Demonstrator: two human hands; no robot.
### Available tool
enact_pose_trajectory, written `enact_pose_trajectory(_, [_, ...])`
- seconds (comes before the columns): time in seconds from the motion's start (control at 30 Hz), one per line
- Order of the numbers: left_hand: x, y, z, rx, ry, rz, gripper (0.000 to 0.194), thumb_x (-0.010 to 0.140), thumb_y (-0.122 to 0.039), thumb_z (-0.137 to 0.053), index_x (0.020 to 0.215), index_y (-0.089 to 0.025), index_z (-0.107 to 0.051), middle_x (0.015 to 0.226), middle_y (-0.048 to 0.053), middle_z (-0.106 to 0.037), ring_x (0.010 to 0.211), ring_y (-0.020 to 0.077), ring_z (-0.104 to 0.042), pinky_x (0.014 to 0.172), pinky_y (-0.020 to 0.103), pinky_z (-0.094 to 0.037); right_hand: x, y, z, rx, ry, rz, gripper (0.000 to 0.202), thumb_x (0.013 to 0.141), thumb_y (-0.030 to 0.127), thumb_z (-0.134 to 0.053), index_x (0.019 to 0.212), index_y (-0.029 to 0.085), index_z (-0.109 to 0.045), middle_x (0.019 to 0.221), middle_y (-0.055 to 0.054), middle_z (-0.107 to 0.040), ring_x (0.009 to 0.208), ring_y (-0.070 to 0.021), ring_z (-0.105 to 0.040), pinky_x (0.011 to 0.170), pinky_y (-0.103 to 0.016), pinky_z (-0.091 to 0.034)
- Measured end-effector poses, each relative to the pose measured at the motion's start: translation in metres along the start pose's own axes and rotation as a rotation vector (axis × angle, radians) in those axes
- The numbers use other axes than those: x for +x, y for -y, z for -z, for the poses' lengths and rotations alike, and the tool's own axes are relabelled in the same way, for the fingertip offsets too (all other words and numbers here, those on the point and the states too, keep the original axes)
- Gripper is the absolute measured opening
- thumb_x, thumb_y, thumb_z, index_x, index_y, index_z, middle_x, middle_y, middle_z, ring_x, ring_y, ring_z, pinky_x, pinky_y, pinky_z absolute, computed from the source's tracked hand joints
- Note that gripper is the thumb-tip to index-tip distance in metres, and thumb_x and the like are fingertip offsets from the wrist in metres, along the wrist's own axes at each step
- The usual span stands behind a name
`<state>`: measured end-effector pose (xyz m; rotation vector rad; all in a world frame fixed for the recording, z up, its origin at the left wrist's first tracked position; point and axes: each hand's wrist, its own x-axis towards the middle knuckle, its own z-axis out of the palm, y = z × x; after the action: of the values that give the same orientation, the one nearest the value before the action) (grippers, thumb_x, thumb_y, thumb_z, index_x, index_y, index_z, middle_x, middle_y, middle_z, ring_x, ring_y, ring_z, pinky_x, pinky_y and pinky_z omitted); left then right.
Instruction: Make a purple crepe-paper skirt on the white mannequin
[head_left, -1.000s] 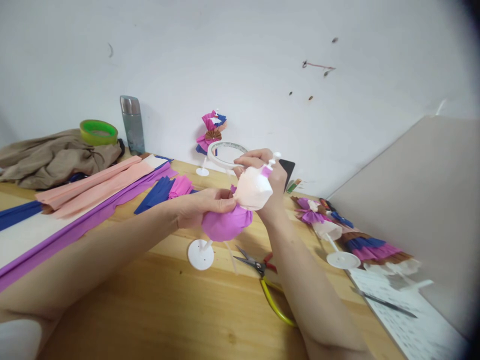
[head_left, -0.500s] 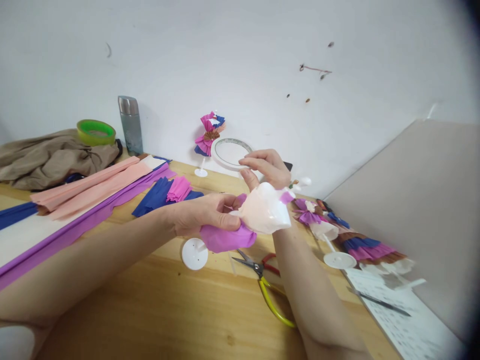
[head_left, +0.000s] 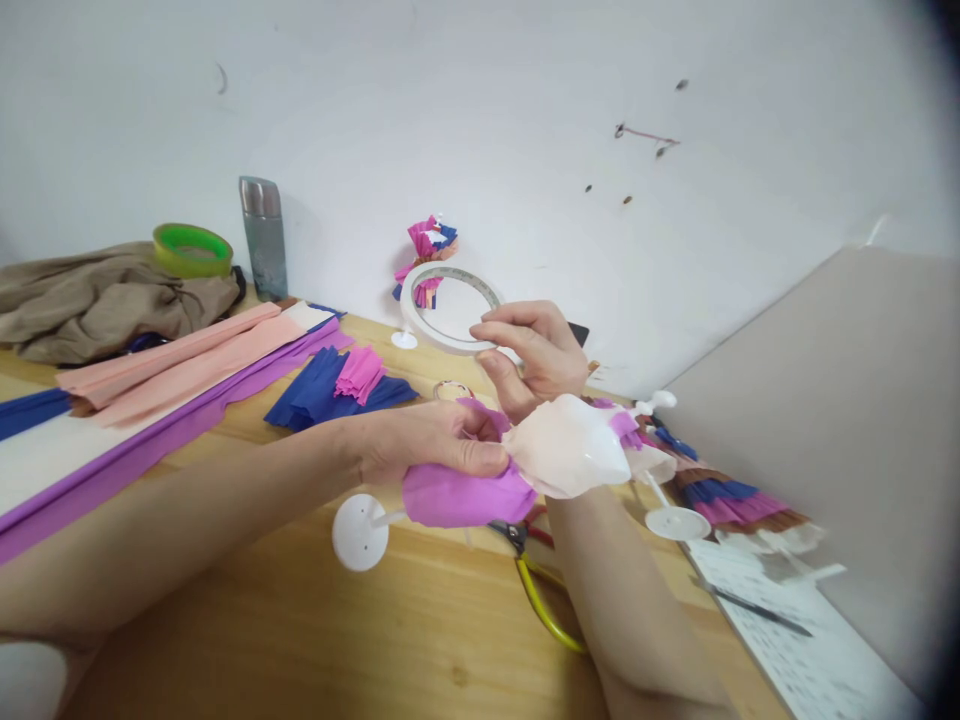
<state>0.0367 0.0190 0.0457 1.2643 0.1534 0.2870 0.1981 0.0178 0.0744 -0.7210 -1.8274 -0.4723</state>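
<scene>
My left hand [head_left: 450,440] is closed around a small white dress form [head_left: 570,445], which lies sideways above the table. Pale crepe paper covers part of it, and purple crepe paper [head_left: 465,497] is gathered under my fingers. Its round white base [head_left: 360,532] points left, and its small white knob [head_left: 661,400] points right. Just beyond, my right hand [head_left: 536,355] has its thumb and fingers on the near edge of a roll of white tape [head_left: 417,318]. Whether a tape end is between the fingertips is too small to make out.
Scissors [head_left: 544,595] with red and yellow handles lie under my right forearm. Crepe paper strips [head_left: 187,375] and folded blue paper [head_left: 307,390] lie left. Behind stand a bottle [head_left: 264,240] and a dressed form [head_left: 427,240]. At right are more dressed forms and a pen [head_left: 761,608].
The dress form has shifted right and slightly down, its base swinging left and lower. The tape roll has moved a little left and nearer, now overlapping the dressed form behind it.
</scene>
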Motion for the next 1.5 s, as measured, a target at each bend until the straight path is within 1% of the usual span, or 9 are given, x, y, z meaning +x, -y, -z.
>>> enact_pose_trajectory(0.1, [0.001, 0.000, -0.001, -0.040, 0.013, 0.053, 0.053, 0.059, -0.057, -0.084, 0.089, -0.017, -0.066, 0.095, 0.005, -0.062, 0.095, 0.0218, -0.059, 0.090, 0.036, -0.047, 0.000, 0.000, -0.001, 0.051, -0.014, 0.034, 0.022, 0.093, 0.041, -0.056, 0.092, 0.025, -0.072, 0.091, -0.006, -0.064, 0.082, -0.0204, -0.063, 0.072, -0.038, -0.053])
enact_pose_trajectory(0.23, [0.002, 0.002, -0.002, -0.103, 0.052, 0.053, 0.049, 0.063, -0.053, -0.084, 0.093, -0.019, -0.067, 0.091, 0.003, -0.063, 0.089, 0.0179, -0.060, 0.084, 0.031, -0.048, -0.001, 0.001, -0.002, 0.140, -0.036, 0.028, 0.019, 0.092, 0.039, -0.059, 0.093, 0.026, -0.073, 0.091, -0.005, -0.066, 0.083, -0.0199, -0.063, 0.073, -0.037, -0.052])
enact_pose_trajectory(0.5, [0.005, 0.009, 0.001, -0.140, 0.044, 0.035, 0.040, 0.071, -0.047, -0.080, 0.097, -0.019, -0.069, 0.099, 0.004, -0.066, 0.095, 0.0188, -0.060, 0.089, 0.032, -0.048, -0.001, 0.010, -0.004, 0.275, 0.060, -0.037, 0.021, 0.093, 0.039, -0.058, 0.093, 0.025, -0.073, 0.093, -0.006, -0.066, 0.086, -0.0202, -0.064, 0.075, -0.037, -0.053])
enact_pose_trajectory(0.73, [0.003, 0.009, 0.001, -0.182, 0.033, 0.045, 0.052, 0.066, -0.049, -0.084, 0.104, -0.017, -0.066, 0.100, 0.004, -0.064, 0.093, 0.0166, -0.059, 0.085, 0.029, -0.047, -0.002, 0.007, -0.005, 0.284, 0.023, -0.099, 0.016, 0.092, 0.029, -0.059, 0.093, 0.025, -0.074, 0.093, -0.005, -0.065, 0.087, -0.0194, -0.063, 0.075, -0.036, -0.052])
enact_pose_trajectory(0.9, [0.001, 0.005, -0.002, -0.175, 0.052, 0.038, 0.052, 0.067, -0.051, -0.083, 0.103, -0.018, -0.066, 0.100, 0.005, -0.064, 0.092, 0.0180, -0.061, 0.082, 0.031, -0.048, -0.004, -0.002, -0.007, 0.280, 0.055, -0.073, 0.014, 0.092, 0.026, -0.060, 0.097, 0.026, -0.073, 0.096, -0.004, -0.066, 0.090, -0.0185, -0.062, 0.078, -0.036, -0.051])
enact_pose_trajectory(1.0, [0.000, 0.002, -0.003, -0.188, 0.027, 0.067, 0.052, 0.068, -0.048, -0.083, 0.104, -0.016, -0.066, 0.099, 0.006, -0.066, 0.090, 0.0174, -0.063, 0.081, 0.030, -0.049, -0.005, -0.010, -0.008, 0.262, 0.015, -0.080, 0.013, 0.092, 0.027, -0.061, 0.095, 0.026, -0.073, 0.095, -0.004, -0.065, 0.089, -0.0181, -0.062, 0.078, -0.035, -0.051])
enact_pose_trajectory(1.2, [0.000, -0.003, -0.005, -0.192, -0.149, 0.081, 0.048, 0.070, -0.050, -0.080, 0.103, -0.018, -0.067, 0.088, 0.003, -0.067, 0.077, 0.0139, -0.062, 0.068, 0.025, -0.049, -0.007, -0.022, -0.005, 0.148, 0.024, -0.124, 0.014, 0.093, 0.032, -0.060, 0.095, 0.025, -0.073, 0.094, -0.004, -0.065, 0.084, -0.0164, -0.061, 0.072, -0.032, -0.051])
enact_pose_trajectory(1.37, [0.001, -0.001, -0.005, -0.190, -0.129, 0.076, 0.043, 0.077, -0.052, -0.073, 0.099, -0.016, -0.067, 0.089, 0.006, -0.069, 0.075, 0.0149, -0.063, 0.062, 0.024, -0.048, -0.008, -0.026, -0.006, 0.132, 0.039, -0.117, 0.023, 0.094, 0.041, -0.057, 0.094, 0.024, -0.073, 0.094, -0.005, -0.066, 0.083, -0.0174, -0.062, 0.071, -0.033, -0.052])
enact_pose_trajectory(1.5, [0.002, 0.002, -0.002, -0.231, -0.124, 0.045, 0.040, 0.081, -0.049, -0.070, 0.102, -0.015, -0.065, 0.089, 0.006, -0.069, 0.078, 0.0162, -0.064, 0.064, 0.025, -0.049, -0.008, -0.027, -0.007, 0.133, 0.034, -0.107, 0.024, 0.094, 0.042, -0.057, 0.094, 0.023, -0.072, 0.094, -0.006, -0.066, 0.083, -0.0172, -0.063, 0.070, -0.033, -0.052])
